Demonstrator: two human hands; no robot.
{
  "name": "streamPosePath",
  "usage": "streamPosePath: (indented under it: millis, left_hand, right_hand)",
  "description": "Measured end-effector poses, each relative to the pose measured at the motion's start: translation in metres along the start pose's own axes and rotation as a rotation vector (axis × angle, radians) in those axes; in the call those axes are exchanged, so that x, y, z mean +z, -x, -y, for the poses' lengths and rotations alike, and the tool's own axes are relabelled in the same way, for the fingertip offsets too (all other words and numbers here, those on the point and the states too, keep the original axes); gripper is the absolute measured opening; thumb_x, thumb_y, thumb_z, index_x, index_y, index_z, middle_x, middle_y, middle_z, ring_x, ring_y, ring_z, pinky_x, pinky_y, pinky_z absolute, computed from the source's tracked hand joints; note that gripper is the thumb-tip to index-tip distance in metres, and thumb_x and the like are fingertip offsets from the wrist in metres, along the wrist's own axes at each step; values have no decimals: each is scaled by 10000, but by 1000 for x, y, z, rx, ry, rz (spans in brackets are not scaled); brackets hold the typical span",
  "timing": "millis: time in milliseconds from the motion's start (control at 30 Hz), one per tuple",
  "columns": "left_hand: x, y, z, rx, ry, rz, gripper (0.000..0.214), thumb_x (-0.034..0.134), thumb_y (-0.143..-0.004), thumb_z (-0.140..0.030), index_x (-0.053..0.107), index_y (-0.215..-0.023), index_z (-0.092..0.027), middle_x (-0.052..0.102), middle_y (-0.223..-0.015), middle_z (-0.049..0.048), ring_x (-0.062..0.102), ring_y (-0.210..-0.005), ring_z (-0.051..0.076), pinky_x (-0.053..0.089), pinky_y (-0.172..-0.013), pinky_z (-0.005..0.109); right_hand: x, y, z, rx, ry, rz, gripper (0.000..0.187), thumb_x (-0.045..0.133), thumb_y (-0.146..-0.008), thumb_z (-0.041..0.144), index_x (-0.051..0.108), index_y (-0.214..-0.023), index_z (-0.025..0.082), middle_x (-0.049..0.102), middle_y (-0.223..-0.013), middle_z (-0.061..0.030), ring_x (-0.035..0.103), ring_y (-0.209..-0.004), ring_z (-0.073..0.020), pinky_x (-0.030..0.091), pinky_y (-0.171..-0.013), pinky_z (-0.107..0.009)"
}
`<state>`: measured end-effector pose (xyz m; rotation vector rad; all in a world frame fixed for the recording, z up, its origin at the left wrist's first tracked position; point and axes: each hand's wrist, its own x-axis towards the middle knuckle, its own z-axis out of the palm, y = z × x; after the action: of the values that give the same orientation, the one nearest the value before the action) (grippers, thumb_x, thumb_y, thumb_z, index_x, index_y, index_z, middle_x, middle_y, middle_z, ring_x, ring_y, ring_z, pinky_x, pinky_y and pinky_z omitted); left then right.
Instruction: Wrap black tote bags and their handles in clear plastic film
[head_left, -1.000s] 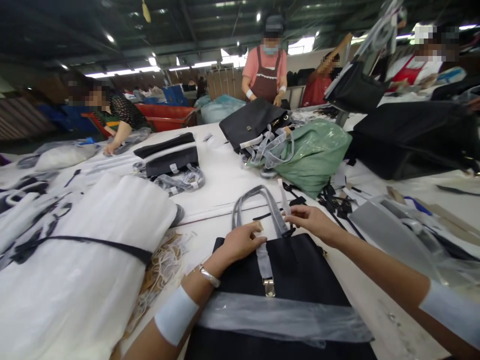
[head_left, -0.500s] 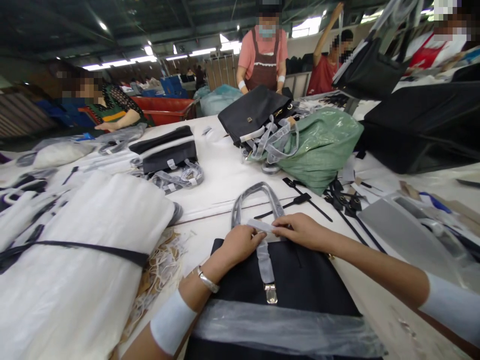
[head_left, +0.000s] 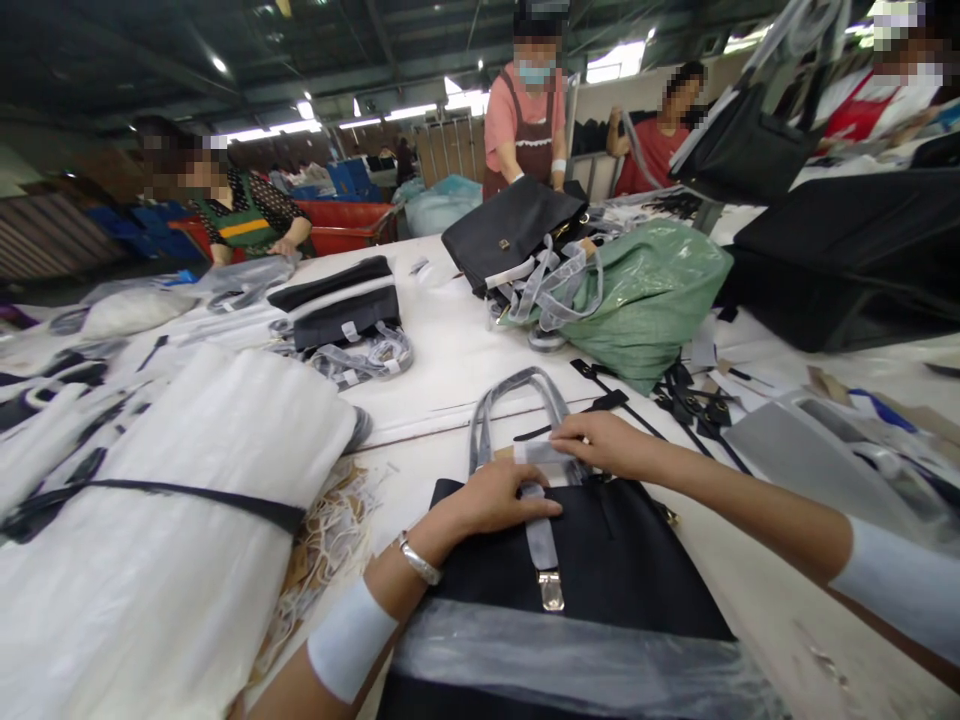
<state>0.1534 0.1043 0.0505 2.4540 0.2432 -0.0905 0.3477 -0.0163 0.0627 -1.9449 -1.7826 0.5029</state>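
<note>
As the black bag (head_left: 607,545) lies flat on the table (head_left: 450,350) right in front of the person, both hands are up at its top edge, where the handle comes out. The left hand (head_left: 495,497) lies palm-down on the bag, not clasped round anything, fingers and thumb pressing the near leg of the grey handle (head_left: 514,385) against the bag. The right hand (head_left: 604,443) has its fingertips closed on a white strip (head_left: 534,452) that runs across both legs of the handle just above the bag's edge; whether the strip is stuck down yet I can't tell.

Done, as far as it shows: the handle is already covered in grey film along its whole loop, down to the metal buckle (head_left: 550,590), and a clear plastic sheet (head_left: 570,655) lies across the lower part of the bag. Left, by my reading: the strip looks only laid over the legs, not closed round them, and the bag is not in any outer wrapping.

Around it: a big white bundle (head_left: 172,520) tied with a black strap (head_left: 187,490) just to the left, a green plastic sack (head_left: 649,290) beyond, black ties (head_left: 679,400) scattered near the right hand. A second black bag (head_left: 510,225) sits farther up the table in front of a person in a pink top (head_left: 525,110), well apart.
</note>
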Motion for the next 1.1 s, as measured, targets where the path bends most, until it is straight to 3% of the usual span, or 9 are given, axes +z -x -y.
streamPosePath:
  millis: [133, 333, 500, 700, 833, 967, 1100]
  left_hand:
    - [4, -3, -1, -15, 119, -51, 198, 728, -812, -369, 728, -925, -206, 687, -908, 22, 619, -872, 190, 462, -781, 268]
    - [8, -1, 0, 116, 202, -214, 71, 761, -781, -240, 720, -810, -190, 640, -1068, 37, 605, -997, 176, 451, -914, 259]
    - [7, -1, -3, 138, 188, -177, 25, 714, -823, -214, 699, -824, -193, 675, -911, 19, 618, -929, 174, 463, -872, 260]
    - [10, 0, -3, 87, 155, -224, 14, 670, -841, -187, 682, -834, -191, 681, -910, 18, 614, -930, 180, 454, -872, 275]
    - [11, -1, -2, 116, 189, -248, 28, 687, -825, -185, 685, -800, -198, 679, -1026, 29, 609, -1018, 182, 447, -935, 271]
    - [11, -1, 0, 88, 165, -229, 23, 685, -827, -196, 701, -827, -213, 691, -1012, 16, 621, -996, 181, 456, -918, 277]
    - [11, 0, -1, 67, 151, -242, 29, 666, -843, -214, 695, -835, -213, 687, -1032, 22, 620, -1007, 187, 456, -925, 288]
  right_hand:
    - [-8, 4, -7, 2, 147, 180, 214, 560, -836, 185, 765, -889, 160, 735, -970, -112, 661, -921, -240, 462, -813, -291]
    - [-14, -5, -8, -50, -37, 404, 249, 599, -815, 231, 771, -990, 196, 759, -913, -33, 673, -826, -192, 459, -754, -246]
    - [-9, -25, 0, -95, -154, 578, 255, 627, -770, 269, 783, -949, 176, 722, -777, 6, 608, -708, -143, 421, -652, -215]
    - [7, -30, 2, 25, -226, 606, 168, 610, -690, 203, 734, -795, 158, 597, -630, 46, 498, -588, -100, 374, -549, -198]
    - [15, -28, 1, 57, -233, 543, 172, 587, -715, 190, 672, -863, 170, 591, -669, 46, 488, -592, -97, 375, -546, -199]
    - [11, -27, 4, 70, -156, 491, 134, 673, -728, 276, 652, -801, 166, 615, -698, 8, 539, -647, -136, 397, -589, -231]
    - [-8, -17, 13, 85, -163, 448, 332, 500, -913, 435, 699, -968, 176, 705, -832, -56, 634, -758, -196, 449, -678, -275]
